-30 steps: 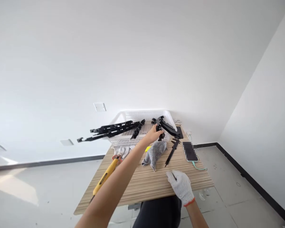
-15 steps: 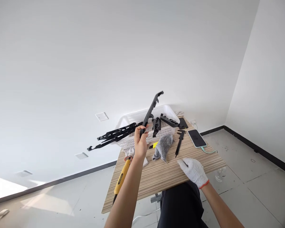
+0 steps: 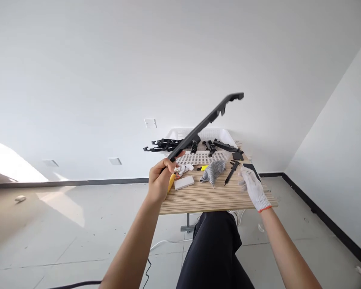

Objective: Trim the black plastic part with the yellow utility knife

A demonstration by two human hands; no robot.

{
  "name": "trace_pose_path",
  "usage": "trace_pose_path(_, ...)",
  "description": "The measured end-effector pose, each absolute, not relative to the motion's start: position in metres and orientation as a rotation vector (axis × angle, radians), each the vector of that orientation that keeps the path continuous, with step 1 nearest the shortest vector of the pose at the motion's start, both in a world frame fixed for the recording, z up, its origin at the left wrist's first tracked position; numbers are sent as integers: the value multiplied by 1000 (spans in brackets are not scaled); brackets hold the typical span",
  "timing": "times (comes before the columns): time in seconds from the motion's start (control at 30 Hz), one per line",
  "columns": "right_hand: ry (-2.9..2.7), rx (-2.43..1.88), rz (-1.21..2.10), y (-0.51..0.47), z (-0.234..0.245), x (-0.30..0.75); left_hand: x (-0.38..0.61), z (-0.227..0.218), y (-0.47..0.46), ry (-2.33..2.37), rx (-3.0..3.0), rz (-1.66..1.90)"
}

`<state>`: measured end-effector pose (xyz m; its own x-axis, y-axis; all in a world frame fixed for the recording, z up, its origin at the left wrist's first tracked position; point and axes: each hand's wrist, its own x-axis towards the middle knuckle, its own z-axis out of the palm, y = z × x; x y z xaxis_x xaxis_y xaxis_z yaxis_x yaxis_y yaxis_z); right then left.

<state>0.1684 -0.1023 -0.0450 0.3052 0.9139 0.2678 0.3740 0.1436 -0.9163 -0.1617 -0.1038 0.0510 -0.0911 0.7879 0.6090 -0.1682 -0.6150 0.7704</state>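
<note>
Our left hand (image 3: pixel 161 178) clamps the black plastic strip (image 3: pixel 202 123), mid-frame, only by one end, so it could tip; our right hand (image 3: pixel 253 187) has fingers apart.

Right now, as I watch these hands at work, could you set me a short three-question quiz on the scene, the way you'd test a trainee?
1. What is the bare left hand holding?
2. True or false: the right hand wears a white glove.
3. Fill in the blank: the crumpled gray cloth lies between the white box and the black ____.

Key:
1. A long black part, held up at a slant.
2. True.
3. Caliper.
</note>
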Motion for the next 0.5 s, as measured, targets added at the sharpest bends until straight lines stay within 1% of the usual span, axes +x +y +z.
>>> trace_pose_path(0.17, -1432, -1372, -165, -97, 40, 190, -193, 43, -129, 690, 1394, 1663)
trace_pose_path(0.2, -1472, -1373, -376, -97, 56, 192, -199, 42, -132, 682, 1395, 1635)
trace_pose_path(0.27, -1557, -1360, -761, -99, 83, 191, -211, 45, -141, 657, 1428, 1530)
trace_pose_path(0.3, -1607, -1360, -890, -101, 92, 189, -218, 49, -148, 647, 1461, 1458)
trace_pose_path(0.37, -1737, -1391, -962, -108, 100, 183, -231, 63, -166, 632, 1592, 1310)
trace_pose_path(0.43, -1900, -1423, -864, -117, 95, 179, -240, 78, -192, 653, 1753, 1231)
trace_pose_path(0.5, -2006, -1405, -713, -127, 78, 177, -246, 87, -221, 728, 1782, 1422)
